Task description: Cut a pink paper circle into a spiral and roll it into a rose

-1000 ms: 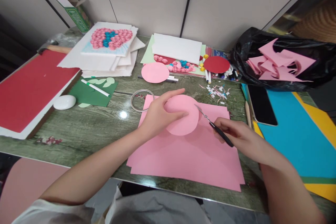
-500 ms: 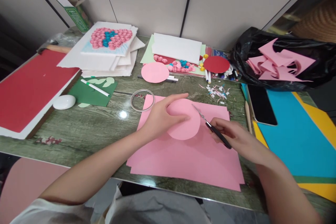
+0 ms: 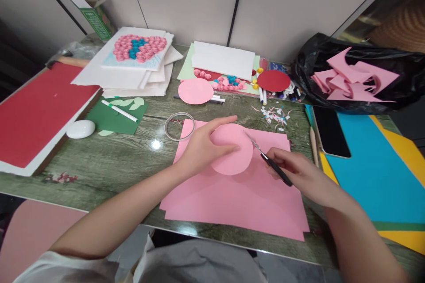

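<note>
Your left hand (image 3: 207,143) is clamped on a pink paper disc (image 3: 232,161), thumb laid across the front face and fingers at the far edge. The disc is held tilted over a stack of pink sheets (image 3: 239,203), whose corners are offset, on the desk (image 3: 126,168).

Your right hand (image 3: 292,170) is closed around the black handles of the scissors (image 3: 278,170). The blades point up and to the left, and their tip overlaps the disc at its upper right edge; whether they bite into the paper cannot be told.

Just left of the stack, a thin ring (image 3: 166,128) overlaps its upper left corner. Beyond your hands you have 2 further discs: 1 pink disc (image 3: 195,91), lying partly over some pens, and 1 red disc (image 3: 274,80). Small paper scraps (image 3: 277,116) lie in front of the red disc. At the far right, pink offcuts (image 3: 358,82) rest in a black bag (image 3: 305,59). Nearer, a phone (image 3: 331,131) lies at the left edge of a blue sheet (image 3: 378,168), with a pencil (image 3: 314,147) just beside it.
</note>
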### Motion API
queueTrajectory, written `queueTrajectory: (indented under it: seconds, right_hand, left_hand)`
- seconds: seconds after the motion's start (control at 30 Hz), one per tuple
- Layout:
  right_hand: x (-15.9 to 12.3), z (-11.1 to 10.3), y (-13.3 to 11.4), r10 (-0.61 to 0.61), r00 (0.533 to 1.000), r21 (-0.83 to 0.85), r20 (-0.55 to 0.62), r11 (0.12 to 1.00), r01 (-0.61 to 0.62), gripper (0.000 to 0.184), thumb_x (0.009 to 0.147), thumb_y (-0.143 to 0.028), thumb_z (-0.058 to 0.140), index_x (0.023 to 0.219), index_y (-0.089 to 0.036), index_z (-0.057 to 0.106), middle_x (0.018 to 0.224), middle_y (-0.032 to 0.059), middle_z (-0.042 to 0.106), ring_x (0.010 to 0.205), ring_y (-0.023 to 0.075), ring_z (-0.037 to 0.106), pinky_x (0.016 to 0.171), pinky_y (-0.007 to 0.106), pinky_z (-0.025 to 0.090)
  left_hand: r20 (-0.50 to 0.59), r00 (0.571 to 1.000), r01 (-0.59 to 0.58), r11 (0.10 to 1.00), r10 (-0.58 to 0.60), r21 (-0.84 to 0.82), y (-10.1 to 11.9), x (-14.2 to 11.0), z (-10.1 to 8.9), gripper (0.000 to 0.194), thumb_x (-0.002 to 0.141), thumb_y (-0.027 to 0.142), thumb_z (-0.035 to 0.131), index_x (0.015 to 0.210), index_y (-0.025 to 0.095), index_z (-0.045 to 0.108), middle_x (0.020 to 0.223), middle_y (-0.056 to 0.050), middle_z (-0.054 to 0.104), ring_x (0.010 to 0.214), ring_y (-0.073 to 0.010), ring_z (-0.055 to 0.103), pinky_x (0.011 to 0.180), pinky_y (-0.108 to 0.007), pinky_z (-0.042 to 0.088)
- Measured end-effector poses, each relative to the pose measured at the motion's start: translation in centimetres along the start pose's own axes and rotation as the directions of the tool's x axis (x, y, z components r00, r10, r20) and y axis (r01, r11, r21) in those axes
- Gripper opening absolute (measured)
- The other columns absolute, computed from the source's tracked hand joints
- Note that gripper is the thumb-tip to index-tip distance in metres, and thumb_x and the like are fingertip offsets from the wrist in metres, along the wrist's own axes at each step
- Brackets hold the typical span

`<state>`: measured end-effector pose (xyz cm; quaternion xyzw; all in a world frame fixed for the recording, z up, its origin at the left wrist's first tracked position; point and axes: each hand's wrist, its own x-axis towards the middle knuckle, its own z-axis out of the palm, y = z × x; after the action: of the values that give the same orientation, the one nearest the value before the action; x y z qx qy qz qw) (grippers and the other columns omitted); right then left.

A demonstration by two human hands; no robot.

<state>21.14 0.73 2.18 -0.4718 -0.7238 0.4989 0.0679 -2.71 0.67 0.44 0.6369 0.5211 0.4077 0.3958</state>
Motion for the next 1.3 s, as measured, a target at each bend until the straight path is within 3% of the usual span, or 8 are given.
queueTrajectory:
  seconds: [0.87,1.1,1.3]
  right_hand:
    - [-0.3,-0.8,1.1,0.003,1.000,-0.105,-0.019,0.994,-0.005,0.019,0.086,-0.024,0.042,0.067,-0.020,0.042,0.065,-0.0028,0.046,0.060,0.0118,0.041,0.053,0.023,0.031]
    - [-0.3,-0.8,1.0,0.003,1.000,-0.066,-0.014,0.998,-0.004,0.018,0.086,-0.021,0.040,0.068,-0.020,0.043,0.064,-0.0020,0.046,0.061,0.0119,0.041,0.054,0.024,0.032]
    - [-0.2,-0.4,0.2,0.011,1.000,-0.010,-0.016,1.000,-0.011,0.021,0.086,-0.030,0.044,0.067,-0.020,0.045,0.063,-0.0023,0.046,0.059,0.0121,0.040,0.053,0.024,0.031]
  left_hand:
    - [-0.048,0.999,-0.019,0.998,0.022,0.058,0.3,0.1,-0.3,0.055,0.069,0.025,0.070,0.122,0.024,0.054,0.128,-0.002,0.058,0.120,-0.0205,0.050,0.105,-0.036,0.037]
    - [-0.047,0.999,0.004,0.999,-0.001,0.053,0.5,0.1,-0.4,0.053,0.069,0.024,0.069,0.120,0.026,0.055,0.127,-0.002,0.058,0.119,-0.0219,0.051,0.104,-0.039,0.038]
    - [0.000,1.000,0.022,1.000,-0.022,0.021,0.4,-0.1,-0.1,0.053,0.069,0.025,0.069,0.120,0.026,0.055,0.127,-0.002,0.058,0.120,-0.0233,0.050,0.104,-0.042,0.038]
